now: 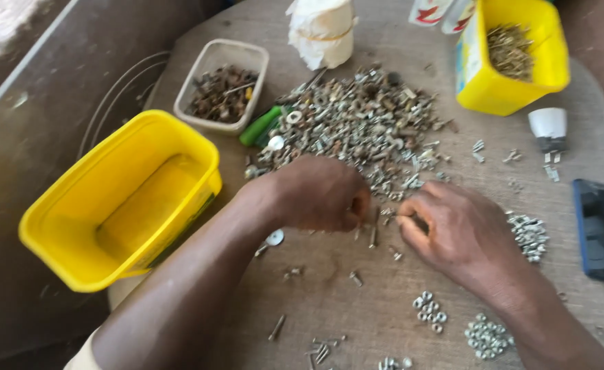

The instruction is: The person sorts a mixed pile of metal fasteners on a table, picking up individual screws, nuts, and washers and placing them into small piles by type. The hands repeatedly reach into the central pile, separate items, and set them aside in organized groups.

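While both hands are bent over the near edge of the bolt pile, their fingertips are brought close together at the middle of the table. The left hand is curled, fingers tucked under toward the palm; whether a small part is pinched there cannot be told. The right hand is likewise curled, thumb and forefinger drawn together at its tip, and what is held, if anything, is too small and blurred to be made out. Loose screws are scattered just beneath and between the two hands.

A washer is seen just under the left wrist. Sorted heaps of nuts are laid near the right forearm, with another heap just beside the right hand. Beyond the pile, a green handle is lodged against its left edge. A clear tub of rusty parts is set behind that, and an empty yellow tub is tilted at the table's left edge. A second yellow tub holding screws is placed at the far right, with a white cap near it and a dark phone at the right edge.
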